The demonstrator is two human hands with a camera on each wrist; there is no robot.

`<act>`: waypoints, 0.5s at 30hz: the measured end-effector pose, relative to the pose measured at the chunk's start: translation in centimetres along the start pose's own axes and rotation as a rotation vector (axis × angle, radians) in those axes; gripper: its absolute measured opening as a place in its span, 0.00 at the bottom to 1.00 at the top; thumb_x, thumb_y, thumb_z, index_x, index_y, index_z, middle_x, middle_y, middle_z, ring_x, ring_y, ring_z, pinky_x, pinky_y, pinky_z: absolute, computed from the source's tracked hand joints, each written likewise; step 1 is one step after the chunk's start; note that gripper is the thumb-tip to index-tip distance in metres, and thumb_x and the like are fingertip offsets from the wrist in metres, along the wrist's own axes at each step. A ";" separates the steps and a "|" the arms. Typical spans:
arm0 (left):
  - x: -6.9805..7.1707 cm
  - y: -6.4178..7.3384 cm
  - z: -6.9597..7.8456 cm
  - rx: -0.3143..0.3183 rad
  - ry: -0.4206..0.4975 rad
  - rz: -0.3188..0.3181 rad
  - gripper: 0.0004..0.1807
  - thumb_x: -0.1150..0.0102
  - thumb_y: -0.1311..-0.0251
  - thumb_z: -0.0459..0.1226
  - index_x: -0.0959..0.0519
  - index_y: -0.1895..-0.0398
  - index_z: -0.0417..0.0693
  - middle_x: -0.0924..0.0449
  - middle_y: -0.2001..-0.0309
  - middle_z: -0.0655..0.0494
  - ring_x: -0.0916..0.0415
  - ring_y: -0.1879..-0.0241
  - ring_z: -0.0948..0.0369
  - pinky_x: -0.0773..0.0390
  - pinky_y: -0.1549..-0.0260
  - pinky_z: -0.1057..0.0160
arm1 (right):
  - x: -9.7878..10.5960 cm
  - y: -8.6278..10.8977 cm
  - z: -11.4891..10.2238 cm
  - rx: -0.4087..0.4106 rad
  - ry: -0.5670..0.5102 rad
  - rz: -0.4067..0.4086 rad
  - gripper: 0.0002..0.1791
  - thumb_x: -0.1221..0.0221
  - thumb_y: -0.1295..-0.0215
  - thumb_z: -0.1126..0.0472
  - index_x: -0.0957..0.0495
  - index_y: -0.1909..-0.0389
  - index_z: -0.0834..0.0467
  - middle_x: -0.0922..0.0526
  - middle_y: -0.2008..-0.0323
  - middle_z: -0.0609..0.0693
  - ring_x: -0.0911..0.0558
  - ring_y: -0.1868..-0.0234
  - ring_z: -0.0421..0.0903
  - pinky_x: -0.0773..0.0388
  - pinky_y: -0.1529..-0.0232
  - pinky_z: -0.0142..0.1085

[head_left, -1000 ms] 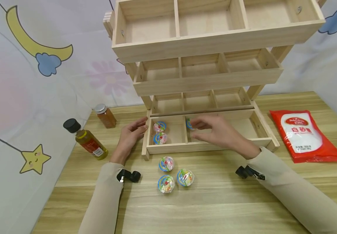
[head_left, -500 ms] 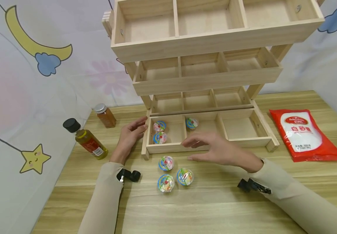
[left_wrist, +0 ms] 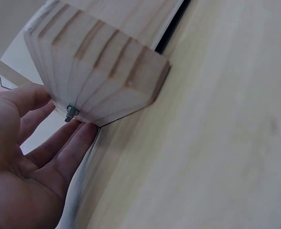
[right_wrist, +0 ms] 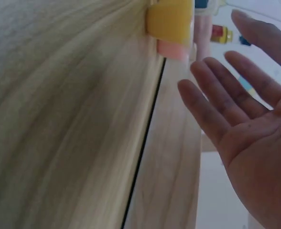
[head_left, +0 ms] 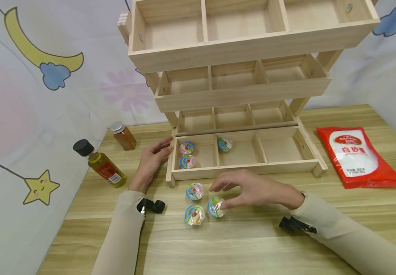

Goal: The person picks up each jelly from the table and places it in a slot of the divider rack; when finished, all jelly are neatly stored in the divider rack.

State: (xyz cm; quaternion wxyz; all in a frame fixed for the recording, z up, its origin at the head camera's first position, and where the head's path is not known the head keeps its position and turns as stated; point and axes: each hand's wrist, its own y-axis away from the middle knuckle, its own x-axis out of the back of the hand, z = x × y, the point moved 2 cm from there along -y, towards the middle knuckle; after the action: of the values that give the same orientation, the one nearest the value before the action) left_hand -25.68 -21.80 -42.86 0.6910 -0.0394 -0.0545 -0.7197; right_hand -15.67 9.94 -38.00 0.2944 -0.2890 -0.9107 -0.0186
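My right hand (head_left: pixel 253 188) is over the table in front of the wooden rack (head_left: pixel 246 168), fingers spread and holding nothing. Its thumb overlaps a yellowish jelly cup (head_left: pixel 214 211) in the head view; the right wrist view shows that yellow cup (right_wrist: pixel 171 21) beyond the fingertips. To its left on the table are a pink jelly cup (head_left: pixel 195 191) and another yellowish one (head_left: pixel 194 215). My left hand (head_left: pixel 151 162) touches the rack's left end with its fingertips, beside a small bolt (left_wrist: pixel 71 112). Two pink cups (head_left: pixel 187 161) lie in the lowest tier's left compartment, one cup (head_left: pixel 224 144) in the middle.
Upper tiers (head_left: pixel 253 46) of the rack overhang the lowest one. An oil bottle (head_left: pixel 107 168) and a silver-lidded jar (head_left: pixel 124 136) stand at the left. A red and white sugar bag (head_left: pixel 359 158) lies at the right on the wooden table (head_left: pixel 259 244).
My right hand has withdrawn from the middle compartment, leaving a jelly cup there, and moved toward me over the cups on the table. My left hand stays at the rack.
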 end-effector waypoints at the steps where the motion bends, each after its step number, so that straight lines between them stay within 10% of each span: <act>1: 0.0 0.0 0.0 -0.001 0.001 0.000 0.24 0.38 0.24 0.36 0.22 0.27 0.44 0.22 0.32 0.42 0.20 0.42 0.59 0.18 0.49 0.68 | -0.1 0.0 0.1 0.000 -0.004 -0.010 0.23 0.26 0.34 0.60 0.18 0.42 0.63 0.14 0.45 0.55 0.16 0.43 0.52 0.18 0.40 0.42; 15: 0.0 0.0 0.0 -0.004 0.013 0.005 0.24 0.38 0.25 0.35 0.22 0.28 0.42 0.22 0.32 0.42 0.20 0.44 0.63 0.18 0.49 0.69 | -1.0 0.1 1.2 -0.020 0.022 -0.092 0.25 0.24 0.37 0.59 0.17 0.40 0.60 0.14 0.44 0.47 0.16 0.45 0.41 0.19 0.40 0.40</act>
State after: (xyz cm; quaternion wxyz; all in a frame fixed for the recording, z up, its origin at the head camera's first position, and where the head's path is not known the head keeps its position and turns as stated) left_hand -25.64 -21.75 -42.82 0.6931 -0.0360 -0.0485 -0.7183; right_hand -15.57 9.80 -39.54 0.3002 -0.2494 -0.9196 -0.0443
